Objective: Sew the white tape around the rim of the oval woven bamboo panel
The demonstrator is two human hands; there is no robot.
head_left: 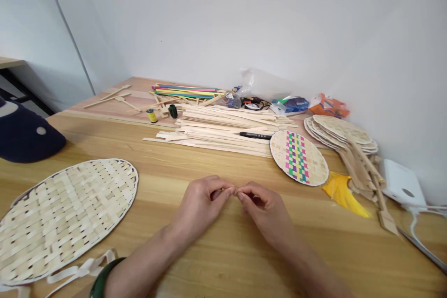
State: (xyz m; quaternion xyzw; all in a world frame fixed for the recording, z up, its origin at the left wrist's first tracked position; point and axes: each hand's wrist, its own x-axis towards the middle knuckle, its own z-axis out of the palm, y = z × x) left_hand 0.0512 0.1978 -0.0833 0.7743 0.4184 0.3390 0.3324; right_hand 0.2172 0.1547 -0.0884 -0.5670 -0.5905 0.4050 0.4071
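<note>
Above the middle of the wooden table (223, 260), my left hand (206, 200) and my right hand (263, 207) meet fingertip to fingertip. Each is closed in a pinch of thumb and forefinger. Whatever lies between the fingertips is too small to make out. Beyond my hands lies a heap of pale flat strips (223, 125), with a black marker pen (256, 135) on it. To the right rests a round woven fan piece (300, 158) with pink, green, purple and yellow strips. A large plain woven oval (70, 214) lies to my left.
A yellow thread spool (151, 115) and a dark green spool (173, 111) stand behind. Coloured strips (185, 91) lie farther back. On the right are stacked woven fans (342, 130), yellow cloth (344, 193) and a white box (403, 184). A dark blue cap (28, 132) sits left.
</note>
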